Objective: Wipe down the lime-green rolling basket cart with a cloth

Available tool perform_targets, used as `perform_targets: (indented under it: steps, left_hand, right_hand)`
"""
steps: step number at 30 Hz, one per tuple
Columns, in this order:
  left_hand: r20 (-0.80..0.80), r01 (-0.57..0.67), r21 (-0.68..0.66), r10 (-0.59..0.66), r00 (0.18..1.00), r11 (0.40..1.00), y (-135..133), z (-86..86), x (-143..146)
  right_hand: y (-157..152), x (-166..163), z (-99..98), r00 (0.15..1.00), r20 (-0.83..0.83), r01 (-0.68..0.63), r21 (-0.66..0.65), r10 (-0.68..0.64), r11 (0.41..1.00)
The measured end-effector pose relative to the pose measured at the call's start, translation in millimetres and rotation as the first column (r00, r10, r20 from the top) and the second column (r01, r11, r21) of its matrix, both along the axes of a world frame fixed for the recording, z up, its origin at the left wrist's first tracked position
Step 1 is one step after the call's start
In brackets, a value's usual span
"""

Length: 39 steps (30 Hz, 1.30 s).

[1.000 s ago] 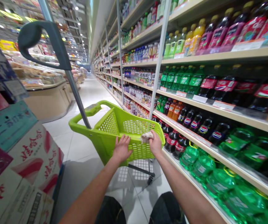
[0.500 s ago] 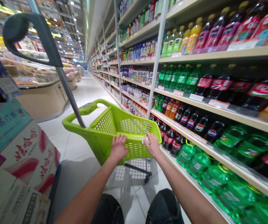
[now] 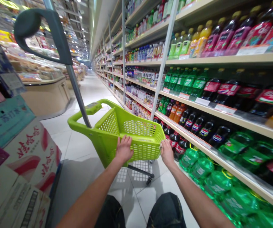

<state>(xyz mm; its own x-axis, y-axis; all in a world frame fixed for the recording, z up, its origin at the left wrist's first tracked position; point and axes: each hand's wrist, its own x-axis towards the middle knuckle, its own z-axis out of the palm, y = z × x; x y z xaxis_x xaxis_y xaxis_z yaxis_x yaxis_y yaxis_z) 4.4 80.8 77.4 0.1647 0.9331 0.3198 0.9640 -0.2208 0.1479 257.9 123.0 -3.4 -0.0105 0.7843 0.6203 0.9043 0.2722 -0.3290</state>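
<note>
A lime-green shopping cart (image 3: 108, 139) with a perforated basket stands before my knees, its basket holding nothing large that shows. My left hand (image 3: 124, 149) is on the basket's near side, fingers hooked over the rim and thumb against the outer wall. At the basket's right-hand corner, my right hand (image 3: 167, 152) is closed on a crumpled white wipe (image 3: 161, 146), pressed to the rim. Most of the wipe is hidden by the fingers; whether it is cloth or paper, I cannot tell.
Shelves of soda bottles (image 3: 199, 82) line the right side, with large green bottles (image 3: 218, 180) at floor level. Stacked drink cartons (image 3: 29, 148) stand close on the left. A dark grey handle (image 3: 62, 47) on a metal pole rises at upper left. Behind is a display counter (image 3: 46, 98).
My right hand has slid right along the rim to the basket's corner with the white wipe. My left hand stays on the near rim. The view has shifted slightly.
</note>
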Motion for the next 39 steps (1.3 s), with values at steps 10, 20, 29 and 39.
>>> perform_targets:
  steps: [10, 20, 29, 39]
  left_hand:
    - [-0.005, 0.038, -0.017, -0.038, 0.999, 0.999, -2, 0.9, 1]
    - [-0.001, 0.042, -0.027, -0.042, 0.999, 0.999, -4, -0.7, 3]
    - [-0.015, 0.047, -0.044, -0.048, 0.999, 0.998, -7, -0.4, 4]
    - [-0.002, 0.053, -0.062, -0.053, 0.999, 0.997, -11, 0.6, 13]
  right_hand:
    - [5, -1, 7.5, 0.995, -0.069, -0.073, -0.022, 0.071, 0.997]
    - [-5, -7, 33.1, 0.983, -0.152, 0.099, -0.068, -0.108, 0.993]
    - [5, 9, 1.1, 0.978, 0.126, -0.172, 0.037, 0.166, 0.984]
    - [8, -16, 12.8, 0.991, 0.001, -0.134, 0.006, 0.134, 0.991]
